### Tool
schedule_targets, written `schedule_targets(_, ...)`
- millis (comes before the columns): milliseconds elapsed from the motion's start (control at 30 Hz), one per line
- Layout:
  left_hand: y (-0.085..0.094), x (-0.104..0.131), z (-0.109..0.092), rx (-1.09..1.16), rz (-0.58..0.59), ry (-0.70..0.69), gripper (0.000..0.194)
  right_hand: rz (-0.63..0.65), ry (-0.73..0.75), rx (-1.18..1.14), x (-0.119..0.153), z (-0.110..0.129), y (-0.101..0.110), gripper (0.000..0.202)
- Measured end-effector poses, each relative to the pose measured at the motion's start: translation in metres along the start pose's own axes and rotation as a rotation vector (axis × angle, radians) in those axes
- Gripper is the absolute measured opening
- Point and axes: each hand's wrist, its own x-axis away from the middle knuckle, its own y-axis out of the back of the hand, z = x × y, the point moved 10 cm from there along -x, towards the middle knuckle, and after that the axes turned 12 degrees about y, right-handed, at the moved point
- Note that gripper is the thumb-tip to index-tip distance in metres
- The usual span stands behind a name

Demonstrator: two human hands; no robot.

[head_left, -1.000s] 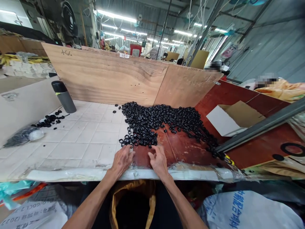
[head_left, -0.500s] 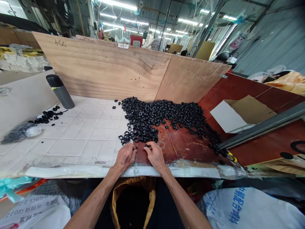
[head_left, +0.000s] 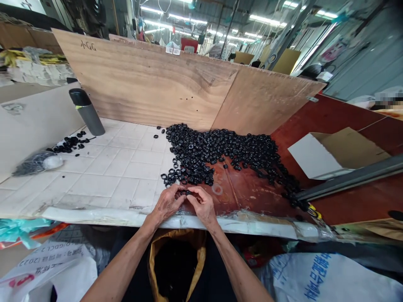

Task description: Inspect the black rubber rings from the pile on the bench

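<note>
Pieces (head_left: 188, 192) sit pinched between the fingertips of the left hand (head_left: 166, 202) and the right hand (head_left: 203, 204), just in front of the black pile (head_left: 220, 149), presumably to steady them near the rest.

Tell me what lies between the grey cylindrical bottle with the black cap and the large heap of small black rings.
The head view shows white, tile-patterned tabletop and three loose black pieces, nearer the heap than the bottle.

1. From the right hand (head_left: 203, 206): left hand (head_left: 166, 204), nine o'clock.
2. Ring pile (head_left: 220, 146): twelve o'clock, on the tabletop (head_left: 102, 184), before the partition (head_left: 151, 79).
3. Bottle (head_left: 90, 118): ten o'clock, on the tabletop.
4. Carton (head_left: 315, 158): two o'clock.
5. Sack (head_left: 201, 256): seven o'clock, below.
</note>
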Motion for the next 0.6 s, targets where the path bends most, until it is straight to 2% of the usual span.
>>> schedule_targets(167,-0.004,-0.004,0.012,0.299,0.099,0.131,0.022,0.0,-0.01,-0.02,-0.001,-0.001,-0.001,0.017)
schedule_targets(400,0.004,-0.005,-0.009,0.297,0.081,-0.038,0.018,0.002,0.03,-0.046,-0.005,0.009,0.0,0.017)
schedule_targets(600,0.003,-0.004,-0.008,0.272,0.072,-0.045,0.018,0.018,0.033,-0.003,-0.003,0.005,-0.002,0.02)
